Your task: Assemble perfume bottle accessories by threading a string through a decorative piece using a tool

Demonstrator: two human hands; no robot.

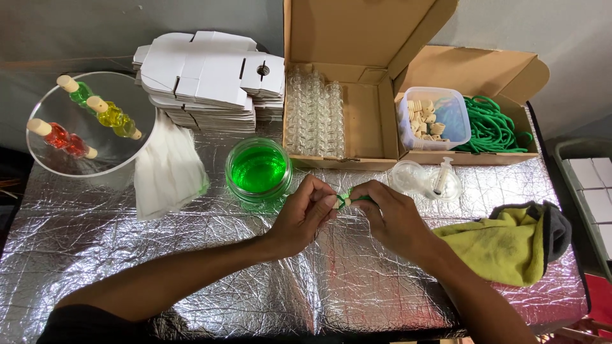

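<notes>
A small green piece with a pale stopper point(344, 201) is pinched between the fingers of the left hand point(305, 213) and the right hand point(390, 213), above the foil-covered worktop point(191, 267). Just beside the left hand a jar of green liquid point(258, 171) is set. A yellow cloth point(503, 245) is laid near the right wrist. Behind, glass vials point(313, 111) are kept in a cardboard box.

My left hand point(305, 213) and right hand point(390, 213) pinch a small green bottle point(345, 200) between fingertips above the foil-covered table point(191, 274), near the jar of green liquid point(258, 170)
</notes>
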